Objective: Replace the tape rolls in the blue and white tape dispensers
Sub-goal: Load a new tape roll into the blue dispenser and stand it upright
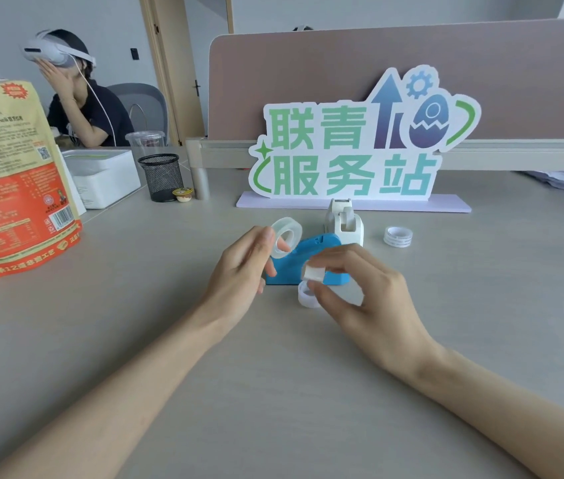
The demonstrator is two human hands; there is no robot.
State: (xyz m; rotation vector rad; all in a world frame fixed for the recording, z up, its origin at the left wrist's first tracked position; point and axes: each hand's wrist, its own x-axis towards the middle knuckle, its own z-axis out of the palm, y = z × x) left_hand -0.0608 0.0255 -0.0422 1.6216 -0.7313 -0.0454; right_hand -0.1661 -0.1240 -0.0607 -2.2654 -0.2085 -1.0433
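My left hand [244, 267] holds a clear tape roll [287, 236] between thumb and fingers, above the left end of the blue dispenser [308, 262]. My right hand [360, 295] pinches a small white core piece [313, 272] in front of the blue dispenser. Under that hand a small white tape ring [306, 294] lies on the desk. The white dispenser [344, 221] stands just behind the blue one. Another tape roll [398, 236] with printed edges lies to the right of the white dispenser.
A large standing sign [353, 140] on a lilac base is behind the dispensers. At the left stand an orange snack bag [14, 174], a white box [104, 174], a black mesh pen cup [161, 178] and a small jelly cup [183, 194]. A person wearing a headset sits far left.
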